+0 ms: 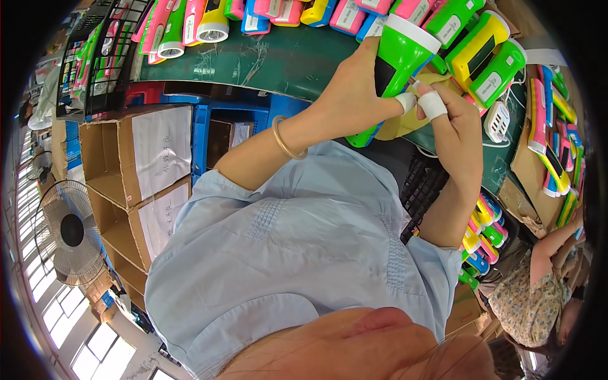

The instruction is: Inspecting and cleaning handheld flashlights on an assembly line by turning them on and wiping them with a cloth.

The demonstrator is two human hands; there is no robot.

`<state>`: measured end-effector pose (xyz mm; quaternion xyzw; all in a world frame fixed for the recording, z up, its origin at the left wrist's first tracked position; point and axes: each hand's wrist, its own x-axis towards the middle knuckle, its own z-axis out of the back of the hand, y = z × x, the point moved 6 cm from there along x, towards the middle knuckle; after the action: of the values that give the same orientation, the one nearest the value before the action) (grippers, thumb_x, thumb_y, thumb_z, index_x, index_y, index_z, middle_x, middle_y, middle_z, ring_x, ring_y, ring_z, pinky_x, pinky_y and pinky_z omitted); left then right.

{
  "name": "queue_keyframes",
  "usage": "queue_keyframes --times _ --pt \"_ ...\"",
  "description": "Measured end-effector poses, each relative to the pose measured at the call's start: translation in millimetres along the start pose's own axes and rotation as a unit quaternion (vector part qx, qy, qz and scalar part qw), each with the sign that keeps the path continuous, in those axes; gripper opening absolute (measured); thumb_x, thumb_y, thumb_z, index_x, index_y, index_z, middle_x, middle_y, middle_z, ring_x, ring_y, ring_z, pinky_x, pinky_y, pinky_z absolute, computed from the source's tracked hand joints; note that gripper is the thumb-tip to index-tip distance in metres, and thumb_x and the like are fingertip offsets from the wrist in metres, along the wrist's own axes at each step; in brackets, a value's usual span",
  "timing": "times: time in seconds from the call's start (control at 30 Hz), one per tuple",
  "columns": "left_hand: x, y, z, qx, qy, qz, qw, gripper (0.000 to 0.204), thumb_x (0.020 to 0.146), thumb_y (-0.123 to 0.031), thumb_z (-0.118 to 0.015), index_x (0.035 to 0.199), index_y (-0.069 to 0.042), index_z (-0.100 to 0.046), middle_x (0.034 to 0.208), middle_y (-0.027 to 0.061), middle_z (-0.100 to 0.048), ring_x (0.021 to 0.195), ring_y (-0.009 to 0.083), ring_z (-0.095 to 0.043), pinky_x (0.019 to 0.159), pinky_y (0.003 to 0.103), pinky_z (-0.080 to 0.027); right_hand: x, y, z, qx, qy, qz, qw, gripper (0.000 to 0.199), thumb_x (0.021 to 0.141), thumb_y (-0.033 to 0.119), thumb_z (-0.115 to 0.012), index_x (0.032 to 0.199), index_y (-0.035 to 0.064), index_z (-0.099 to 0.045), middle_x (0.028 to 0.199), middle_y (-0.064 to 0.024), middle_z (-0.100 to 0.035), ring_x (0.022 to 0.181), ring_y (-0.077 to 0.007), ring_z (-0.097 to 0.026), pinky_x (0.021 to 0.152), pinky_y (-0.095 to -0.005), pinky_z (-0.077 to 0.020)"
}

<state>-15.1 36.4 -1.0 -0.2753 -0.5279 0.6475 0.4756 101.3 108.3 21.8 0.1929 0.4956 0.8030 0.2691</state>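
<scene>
My left hand (354, 82) is wrapped round a green flashlight (402, 50) with a white rim and a dark panel on its side, held tilted over the table's front edge. White tape covers the tip of my left thumb. Close against the flashlight's side, my right hand (453, 120) has its thumb and taped finger pinched together. Whatever lies between those fingertips is too small to make out. A flat yellow piece (399, 126) shows beneath the hands, partly hidden by them.
Flashlights in pink, green, yellow and blue (345, 16) line the green table (272, 63). A white multi-port charger (497, 120) with cables sits right of my right hand. A black wire basket (95, 76) and cardboard compartments (104, 158) stand left; boxed flashlights (557, 139) and another person (529, 297) are right.
</scene>
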Motion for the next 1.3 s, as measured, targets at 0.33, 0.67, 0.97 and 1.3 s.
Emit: queue_keyframes --times 0.33,0.67,0.97,1.3 --pt "6.3 -1.8 -3.0 0.075 -0.046 -0.076 0.993 0.065 0.066 -0.019 -0.071 0.113 0.006 -0.035 0.092 0.0234 -0.054 0.085 0.0387 -0.057 0.070 0.041 -0.047 6.4 -6.0 -9.3 -0.131 -0.128 0.020 0.983 0.016 0.087 0.014 -0.052 0.081 -0.0004 -0.057 0.066 -0.0152 -0.058 0.058 -0.0280 -0.058 0.052 -0.0346 -0.0428" --pt "27.2 20.3 -4.2 -0.429 -0.019 0.067 0.901 0.033 0.083 -0.026 -0.061 0.105 -0.002 -0.054 0.088 0.0048 -0.056 0.073 0.0118 -0.055 0.063 0.027 -0.047 -8.3 -34.5 -18.4 0.175 -0.093 -0.004 0.980 0.035 0.090 0.018 -0.047 0.120 -0.0003 -0.051 0.090 -0.0072 -0.059 0.077 -0.0120 -0.054 0.070 -0.0232 -0.0432" --pt "22.9 7.1 -4.2 -0.553 -0.098 0.185 0.806 0.046 0.091 -0.046 -0.040 0.107 -0.004 -0.051 0.089 0.0066 -0.057 0.075 0.0161 -0.057 0.065 0.028 -0.049 -13.6 -7.1 -33.1 -0.159 -0.188 0.104 0.964 0.052 0.068 0.027 -0.076 0.104 -0.0022 -0.052 0.083 -0.0135 -0.050 0.073 -0.0283 -0.054 0.065 -0.0349 -0.0447" --pt "29.9 23.6 -8.6 -0.412 -0.187 0.085 0.888 0.050 0.093 -0.047 -0.034 0.096 -0.002 -0.054 0.079 0.0080 -0.062 0.069 0.0206 -0.060 0.063 0.034 -0.049 -1.8 -47.5 -40.2 0.272 -0.007 -0.082 0.959 0.047 0.076 0.021 -0.071 0.112 -0.0047 -0.054 0.094 -0.0046 -0.060 0.085 -0.0098 -0.054 0.077 -0.0246 -0.0431"
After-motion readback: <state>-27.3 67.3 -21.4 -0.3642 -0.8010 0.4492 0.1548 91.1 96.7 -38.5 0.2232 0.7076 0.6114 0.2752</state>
